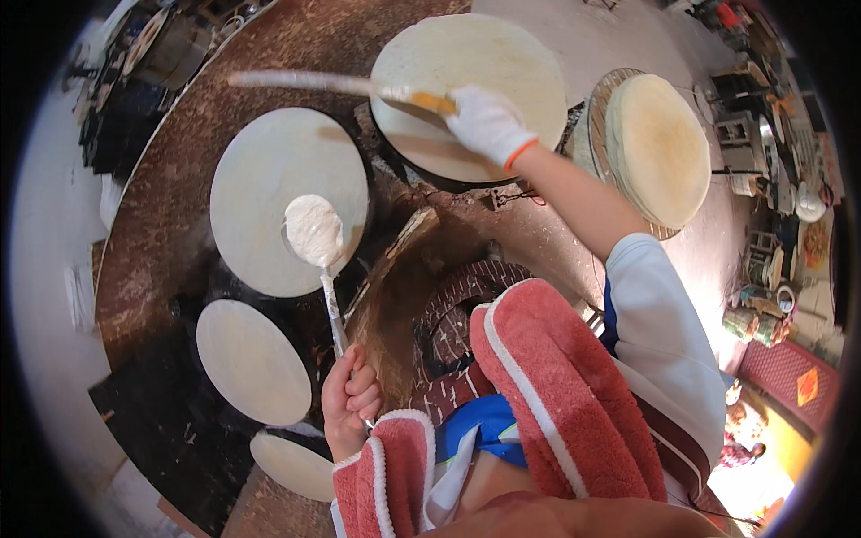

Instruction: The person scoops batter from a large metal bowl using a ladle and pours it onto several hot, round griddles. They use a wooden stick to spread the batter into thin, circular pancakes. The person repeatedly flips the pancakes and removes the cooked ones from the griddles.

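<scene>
My bare left hand (350, 390) grips the metal handle of a ladle (333, 302). A heap of thick, pale batter (313, 228) fills its bowl, which is above a round of pale flatbread (249, 195) on a dark griddle. My right hand (488, 121), in a white knit glove with an orange cuff, is closed around the yellowish handle of a long flat scraper (303, 82). The blade, blurred and whitish, points left over the edge of the largest flatbread (471, 54). Whether the blade touches that bread cannot be told.
Two more flatbread rounds (253, 363) (292, 465) lie on griddles at the lower left. Right of the large one, a flatbread stack (659, 148) sits on a round slatted rack (599, 128). A curved brown counter (155, 235) surrounds the griddles. A red towel (551, 376) hangs over my front.
</scene>
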A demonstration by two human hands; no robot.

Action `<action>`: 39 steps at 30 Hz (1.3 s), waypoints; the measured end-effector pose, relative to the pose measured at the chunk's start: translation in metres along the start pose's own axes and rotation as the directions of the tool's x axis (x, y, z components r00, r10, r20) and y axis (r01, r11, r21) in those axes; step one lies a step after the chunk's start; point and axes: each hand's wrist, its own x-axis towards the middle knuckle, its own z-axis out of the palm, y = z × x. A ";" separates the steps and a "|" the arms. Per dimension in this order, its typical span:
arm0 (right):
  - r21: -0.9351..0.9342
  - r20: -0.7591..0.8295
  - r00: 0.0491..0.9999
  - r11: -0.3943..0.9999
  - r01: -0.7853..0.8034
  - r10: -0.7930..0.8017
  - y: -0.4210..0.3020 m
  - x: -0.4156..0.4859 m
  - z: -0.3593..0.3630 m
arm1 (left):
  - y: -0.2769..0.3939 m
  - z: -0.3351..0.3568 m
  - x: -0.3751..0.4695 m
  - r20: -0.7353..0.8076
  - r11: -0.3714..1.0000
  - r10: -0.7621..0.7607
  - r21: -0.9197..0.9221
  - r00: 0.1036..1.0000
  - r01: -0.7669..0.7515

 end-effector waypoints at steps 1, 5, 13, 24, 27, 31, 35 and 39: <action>0.006 -0.089 0.995 0.999 -0.048 0.048 0.011 0.011 -0.018 | 0.003 0.004 0.004 0.004 1.000 -0.012 0.022 1.000 0.012; 0.094 -0.451 0.890 0.995 -0.033 0.072 0.061 0.009 -0.152 | -0.001 0.033 0.017 0.013 0.995 -0.045 0.087 0.999 0.044; 0.772 -0.592 0.397 0.635 0.029 0.701 0.288 -0.157 -0.272 | -0.059 0.098 0.058 0.127 0.976 -0.212 0.077 0.969 0.204; 0.990 -0.138 -0.143 0.139 -0.009 0.980 0.460 -0.360 -0.103 | -0.156 0.190 0.124 0.070 0.951 -0.297 0.113 0.952 0.288; 1.000 -0.028 -0.192 0.030 0.005 0.981 0.457 -0.357 -0.098 | -0.169 0.202 0.137 0.054 0.952 -0.285 0.134 0.957 0.276; 0.991 -0.034 -0.080 0.024 -0.130 0.996 0.447 -0.359 -0.106 | -0.179 0.211 0.149 0.065 0.948 -0.301 0.131 0.952 0.291; 0.814 -0.206 -0.046 0.145 -0.562 0.978 0.421 -0.368 -0.119 | -0.176 0.221 0.159 0.081 0.947 -0.295 0.157 0.952 0.280; 0.816 -0.272 0.078 0.273 -0.510 0.959 0.368 -0.357 -0.128 | -0.150 0.239 0.179 0.010 0.922 -0.241 0.316 0.971 0.225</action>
